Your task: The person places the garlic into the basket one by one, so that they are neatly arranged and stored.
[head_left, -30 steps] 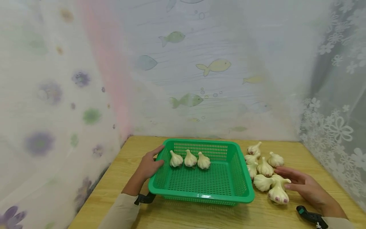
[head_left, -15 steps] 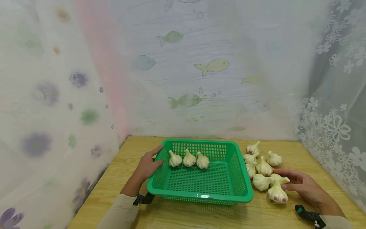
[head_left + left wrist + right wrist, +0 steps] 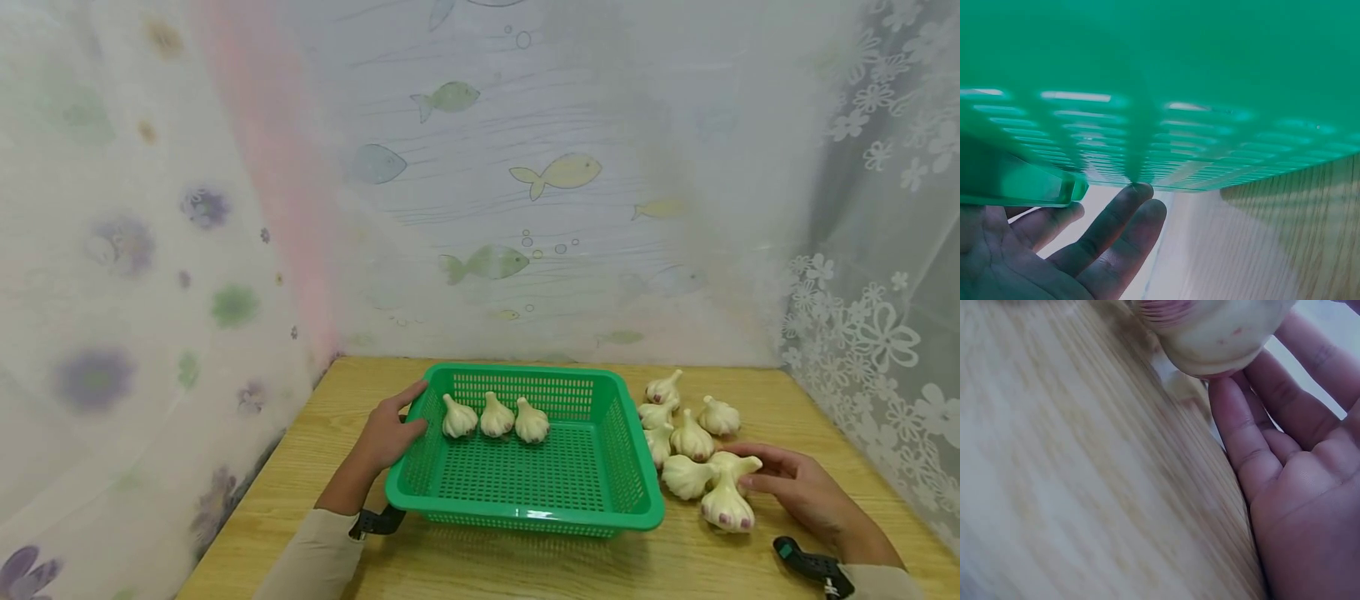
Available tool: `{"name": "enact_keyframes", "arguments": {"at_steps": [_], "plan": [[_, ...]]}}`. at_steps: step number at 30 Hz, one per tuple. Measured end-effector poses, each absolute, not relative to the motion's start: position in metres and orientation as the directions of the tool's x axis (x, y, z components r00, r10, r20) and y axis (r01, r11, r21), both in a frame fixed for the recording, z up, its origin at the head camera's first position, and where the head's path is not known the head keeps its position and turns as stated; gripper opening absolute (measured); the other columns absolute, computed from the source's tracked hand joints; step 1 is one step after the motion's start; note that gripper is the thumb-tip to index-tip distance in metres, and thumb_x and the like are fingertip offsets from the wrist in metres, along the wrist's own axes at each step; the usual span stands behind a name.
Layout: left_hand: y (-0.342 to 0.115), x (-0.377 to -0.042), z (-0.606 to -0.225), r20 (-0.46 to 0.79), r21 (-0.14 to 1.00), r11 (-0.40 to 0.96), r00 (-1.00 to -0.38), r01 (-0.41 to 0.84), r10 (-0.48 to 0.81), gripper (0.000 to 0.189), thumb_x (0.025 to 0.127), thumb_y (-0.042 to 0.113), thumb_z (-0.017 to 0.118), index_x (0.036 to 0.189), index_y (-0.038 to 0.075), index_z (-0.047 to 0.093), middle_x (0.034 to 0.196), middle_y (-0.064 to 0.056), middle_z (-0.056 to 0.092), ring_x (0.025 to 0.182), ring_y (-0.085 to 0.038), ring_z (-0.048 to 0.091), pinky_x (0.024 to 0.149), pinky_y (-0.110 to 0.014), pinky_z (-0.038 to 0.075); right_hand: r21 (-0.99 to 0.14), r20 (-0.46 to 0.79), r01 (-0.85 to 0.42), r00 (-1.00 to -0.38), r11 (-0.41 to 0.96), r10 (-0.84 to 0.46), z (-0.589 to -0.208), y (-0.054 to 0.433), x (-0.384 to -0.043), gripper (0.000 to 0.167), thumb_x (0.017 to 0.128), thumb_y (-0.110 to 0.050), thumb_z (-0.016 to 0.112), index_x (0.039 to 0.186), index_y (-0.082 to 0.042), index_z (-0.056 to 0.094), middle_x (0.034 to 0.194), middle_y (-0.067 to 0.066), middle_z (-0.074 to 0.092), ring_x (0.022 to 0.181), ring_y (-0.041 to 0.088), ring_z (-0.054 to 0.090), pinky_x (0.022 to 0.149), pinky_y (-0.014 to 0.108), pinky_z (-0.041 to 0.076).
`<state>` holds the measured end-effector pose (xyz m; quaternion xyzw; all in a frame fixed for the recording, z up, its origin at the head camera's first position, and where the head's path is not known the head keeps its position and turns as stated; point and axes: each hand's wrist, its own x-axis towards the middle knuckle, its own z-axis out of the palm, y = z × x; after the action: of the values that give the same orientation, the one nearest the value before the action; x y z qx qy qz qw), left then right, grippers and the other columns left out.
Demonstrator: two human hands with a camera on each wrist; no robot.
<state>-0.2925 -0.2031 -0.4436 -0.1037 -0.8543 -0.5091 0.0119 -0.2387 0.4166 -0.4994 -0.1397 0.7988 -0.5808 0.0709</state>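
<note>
My left hand (image 3: 390,433) grips the left rim of a green plastic basket (image 3: 525,517), its thumb over the edge. In the left wrist view its other fingers (image 3: 1122,219) extend below the rim, by the slotted wall. Inside the basket, three garlic bulbs (image 3: 497,417) stand in a row at the back left. To the right of the basket, my right hand (image 3: 806,496) holds a garlic bulb (image 3: 726,465) between thumb and fingers. In the right wrist view, fingertips press against the pale, purple-marked garlic bulb (image 3: 1222,337).
Several more garlic bulbs (image 3: 692,437) cluster beside the basket's right wall on the wooden table (image 3: 585,571). One garlic bulb (image 3: 727,508) lies just in front of the held one. A curtain with printed fish (image 3: 491,262) hangs behind the table, with patterned sheets at both sides.
My right thumb and fingers have closed in on a garlic bulb, and its stem now shows in front of the thumb. The left hand stays on the basket rim.
</note>
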Motion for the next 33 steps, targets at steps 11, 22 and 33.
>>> {"name": "enact_keyframes", "arguments": {"at_steps": [11,22,33], "plan": [[-0.205,-0.295,-0.446,0.127,0.864,0.468,-0.980,0.184,0.151,0.067,0.098,0.009,0.056,0.162,0.019,0.039,0.163,-0.017,0.040,0.111,-0.037,0.072,0.061,-0.038,0.056,-0.968,0.110,-0.168,-0.951,0.186,-0.289,-0.504,0.419,-0.242,0.049,0.107,-0.005,0.051,0.152,0.011,0.041,0.140,-0.022,0.058,0.125,-0.016,0.051,0.093,0.013,0.050],[-0.202,-0.295,-0.446,0.129,0.866,0.462,-0.978,0.190,0.162,0.067,0.099,0.009,0.056,0.162,0.020,0.039,0.161,-0.018,0.043,0.113,-0.037,0.071,0.061,-0.037,0.055,-0.931,0.052,-0.112,-0.983,0.347,-0.179,-0.491,0.416,-0.240,0.051,0.105,-0.017,0.060,0.149,0.007,0.049,0.128,-0.035,0.057,0.113,-0.017,0.056,0.086,0.020,0.056],[-0.204,-0.295,-0.448,0.128,0.865,0.467,-0.981,0.182,0.146,0.066,0.098,0.011,0.057,0.162,0.020,0.040,0.162,-0.019,0.042,0.117,-0.041,0.069,0.063,-0.038,0.057,-0.800,0.181,-0.244,-0.969,0.549,-0.167,-0.457,0.410,-0.241,0.047,0.104,-0.020,0.064,0.147,-0.003,0.057,0.122,-0.031,0.064,0.103,-0.003,0.067,0.078,0.029,0.058]]}}
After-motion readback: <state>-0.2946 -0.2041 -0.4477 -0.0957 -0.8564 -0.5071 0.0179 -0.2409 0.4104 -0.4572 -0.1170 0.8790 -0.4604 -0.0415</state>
